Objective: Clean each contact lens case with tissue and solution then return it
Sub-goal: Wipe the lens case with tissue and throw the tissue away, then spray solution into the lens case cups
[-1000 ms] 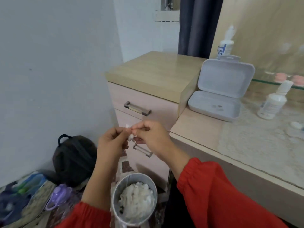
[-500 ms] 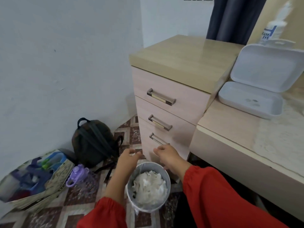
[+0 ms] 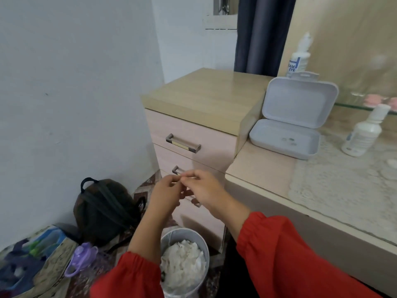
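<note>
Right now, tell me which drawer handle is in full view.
The top drawer handle, just under the wooden cabinet top. The lower handles are partly hidden behind the left hand and right hand.

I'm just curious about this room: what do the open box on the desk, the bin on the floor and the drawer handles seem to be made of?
The open box looks like matte pale plastic: smooth moulded corners and a hinged lid. The bin seems to be thin grey metal, though painted plastic is possible; its wall has a dull sheen. The drawer handle looks like brushed metal with a lighter insert.
</note>
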Demonstrator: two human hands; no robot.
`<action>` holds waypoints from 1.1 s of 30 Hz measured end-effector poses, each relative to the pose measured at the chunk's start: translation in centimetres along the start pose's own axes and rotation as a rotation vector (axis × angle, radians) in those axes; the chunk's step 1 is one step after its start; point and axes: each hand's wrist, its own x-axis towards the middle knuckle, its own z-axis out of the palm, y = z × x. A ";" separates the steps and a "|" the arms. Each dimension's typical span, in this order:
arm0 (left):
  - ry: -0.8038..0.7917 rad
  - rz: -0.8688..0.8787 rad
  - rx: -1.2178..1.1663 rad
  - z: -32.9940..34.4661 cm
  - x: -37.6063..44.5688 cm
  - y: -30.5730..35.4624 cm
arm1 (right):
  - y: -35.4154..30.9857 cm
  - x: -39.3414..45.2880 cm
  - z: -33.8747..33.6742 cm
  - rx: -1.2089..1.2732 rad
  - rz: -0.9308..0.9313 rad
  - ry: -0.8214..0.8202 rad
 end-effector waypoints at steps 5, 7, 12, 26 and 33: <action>-0.153 0.178 -0.137 0.7 -1.9 5.9 | -4.2 -3.0 -5.1 -0.005 -0.116 0.025; -0.207 0.229 -0.158 1.9 -2.4 8.2 | -5.1 -4.0 -7.9 0.027 -0.150 0.056; -0.345 0.360 -0.115 6.7 -3.8 13.4 | -5.5 -6.2 -15.3 0.029 -0.207 0.253; -0.437 0.444 -0.081 23.6 -3.5 19.9 | -2.0 -10.9 -31.8 -0.009 -0.241 0.755; -0.492 0.442 0.080 28.3 -2.8 21.0 | -0.3 -10.1 -35.9 -0.076 -0.251 0.868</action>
